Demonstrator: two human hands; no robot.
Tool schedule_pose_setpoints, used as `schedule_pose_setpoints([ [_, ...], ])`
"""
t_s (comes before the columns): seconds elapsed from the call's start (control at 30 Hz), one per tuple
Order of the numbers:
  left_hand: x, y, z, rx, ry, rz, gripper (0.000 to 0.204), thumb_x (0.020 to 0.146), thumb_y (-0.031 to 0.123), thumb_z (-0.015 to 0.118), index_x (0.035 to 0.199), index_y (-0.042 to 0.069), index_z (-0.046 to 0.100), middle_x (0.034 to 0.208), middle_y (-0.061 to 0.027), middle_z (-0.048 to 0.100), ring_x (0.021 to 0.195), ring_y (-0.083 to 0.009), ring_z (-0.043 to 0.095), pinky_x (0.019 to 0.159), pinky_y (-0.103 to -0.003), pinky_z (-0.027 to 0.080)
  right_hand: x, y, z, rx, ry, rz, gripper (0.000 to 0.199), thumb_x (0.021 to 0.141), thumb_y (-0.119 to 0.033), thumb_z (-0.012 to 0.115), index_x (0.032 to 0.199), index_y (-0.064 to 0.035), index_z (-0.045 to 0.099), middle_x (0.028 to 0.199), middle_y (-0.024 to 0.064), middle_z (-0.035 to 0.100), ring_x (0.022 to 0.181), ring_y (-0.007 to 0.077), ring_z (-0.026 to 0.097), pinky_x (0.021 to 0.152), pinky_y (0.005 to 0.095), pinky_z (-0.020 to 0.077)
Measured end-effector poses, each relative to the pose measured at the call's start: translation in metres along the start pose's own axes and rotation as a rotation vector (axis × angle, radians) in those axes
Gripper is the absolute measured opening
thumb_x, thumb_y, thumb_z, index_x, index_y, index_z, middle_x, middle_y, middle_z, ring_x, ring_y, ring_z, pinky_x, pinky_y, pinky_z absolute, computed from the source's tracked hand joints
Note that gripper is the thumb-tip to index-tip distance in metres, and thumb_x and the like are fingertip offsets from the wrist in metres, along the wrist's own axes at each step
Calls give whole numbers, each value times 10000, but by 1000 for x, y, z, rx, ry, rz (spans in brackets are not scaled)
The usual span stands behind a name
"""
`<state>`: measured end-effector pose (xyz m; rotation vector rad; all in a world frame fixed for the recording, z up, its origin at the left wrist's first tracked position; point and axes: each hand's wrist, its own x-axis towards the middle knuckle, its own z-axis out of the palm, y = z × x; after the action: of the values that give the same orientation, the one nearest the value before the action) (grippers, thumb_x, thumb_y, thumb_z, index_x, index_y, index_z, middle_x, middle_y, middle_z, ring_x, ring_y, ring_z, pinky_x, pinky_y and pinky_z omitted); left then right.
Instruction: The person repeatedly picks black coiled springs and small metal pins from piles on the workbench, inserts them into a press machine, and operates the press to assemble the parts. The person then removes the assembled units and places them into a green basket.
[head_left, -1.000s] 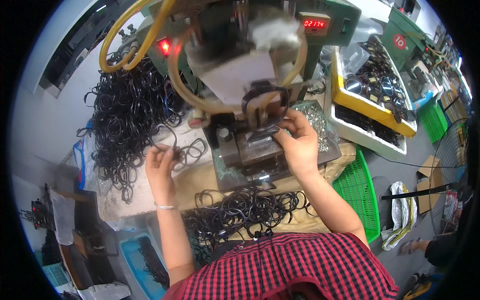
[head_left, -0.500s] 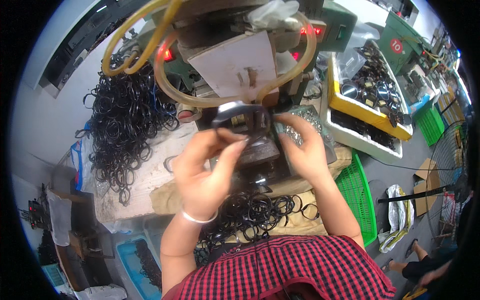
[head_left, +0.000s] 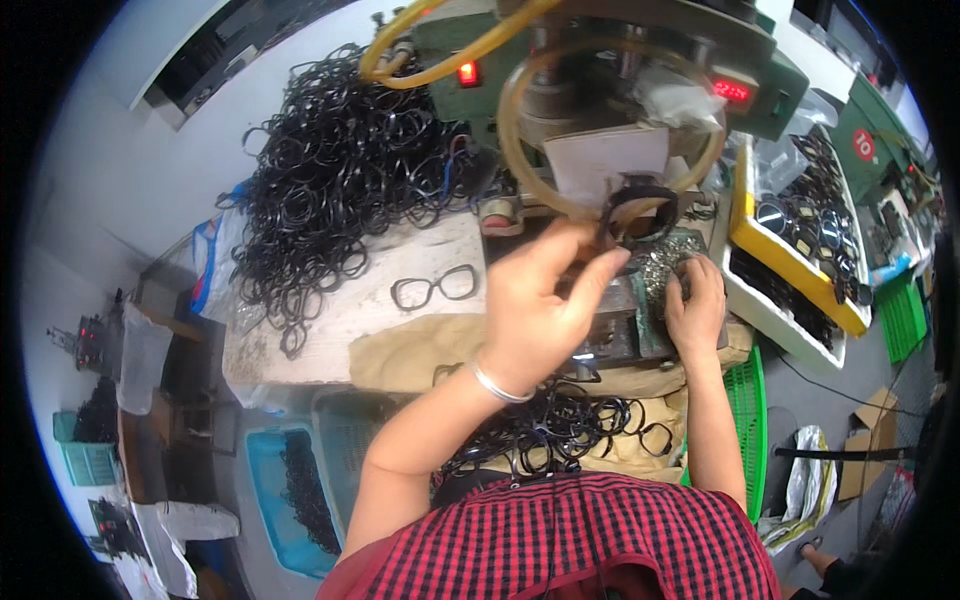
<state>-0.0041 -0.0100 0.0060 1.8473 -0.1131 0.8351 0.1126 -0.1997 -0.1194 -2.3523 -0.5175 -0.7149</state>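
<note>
My left hand (head_left: 545, 305) pinches a black eyeglass frame (head_left: 655, 212) between thumb and fingers, holding it raised in front of the machine (head_left: 610, 30). The frame is tilted and slightly blurred. My right hand (head_left: 697, 305) is lowered to a shallow tray of small shiny metal parts (head_left: 668, 262). Its fingers curl down at the parts, and whatever lies between the fingertips is too small to make out. Another black eyeglass frame (head_left: 435, 288) lies flat on the pale tabletop, left of my left hand.
A big heap of black frames (head_left: 340, 170) covers the table's left. More frames (head_left: 560, 425) lie near my lap. White foam boxes (head_left: 785, 310) with glasses stand right, above a green basket (head_left: 745, 410). A yellow hose (head_left: 515, 150) loops before the machine. A blue bin (head_left: 265, 500) sits lower left.
My right hand has moved away from the held eyeglass frame to the metal parts. My left hand keeps the frame, now tilted differently. The whole view has shifted, so the scene sits farther right.
</note>
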Motion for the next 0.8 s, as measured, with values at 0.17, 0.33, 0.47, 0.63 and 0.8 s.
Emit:
schedule_pose_setpoints([
  [0.17, -42, -9, -48, 468, 133, 127, 245, 760, 14, 718, 992, 22, 642, 1127, -135, 652, 1059, -250, 611, 936, -369, 466, -2, -2, -9, 92, 63, -38, 36, 763, -66, 674, 770, -51, 643, 861, 103, 654, 816, 299, 604, 715, 383, 478],
  [0.33, -45, -82, -147, 905, 191, -425, 192, 838, 212, 680, 897, 29, 691, 963, -123, 627, 821, -290, 628, 739, -370, 498, -9, 1, -28, 213, 61, 97, 100, 738, -59, 714, 836, -69, 697, 832, 91, 678, 785, 262, 632, 722, 344, 493],
  [0.47, -41, -153, -154, 1249, 84, -598, 389, 780, 413, 715, 813, 25, 723, 876, -185, 672, 780, -355, 650, 716, -415, 510, 2, -14, -18, 304, 55, 59, 127, 768, -64, 696, 894, -75, 703, 857, 105, 684, 808, 260, 646, 736, 345, 495],
  [0.63, -44, -221, -126, 1074, 120, -756, 418, 697, 418, 752, 784, 10, 719, 784, -215, 685, 744, -355, 669, 688, -404, 516, 0, -11, -10, 323, 5, 235, 113, 811, -73, 669, 920, -62, 693, 874, 112, 683, 843, 278, 641, 783, 364, 487],
  [0.8, -48, -209, -149, 490, 271, -623, 222, 806, 197, 652, 850, -19, 680, 774, -128, 685, 662, -212, 655, 605, -313, 507, -30, 22, -44, 195, 140, 169, 102, 787, -27, 676, 889, -21, 685, 895, 120, 673, 879, 261, 633, 814, 347, 480],
])
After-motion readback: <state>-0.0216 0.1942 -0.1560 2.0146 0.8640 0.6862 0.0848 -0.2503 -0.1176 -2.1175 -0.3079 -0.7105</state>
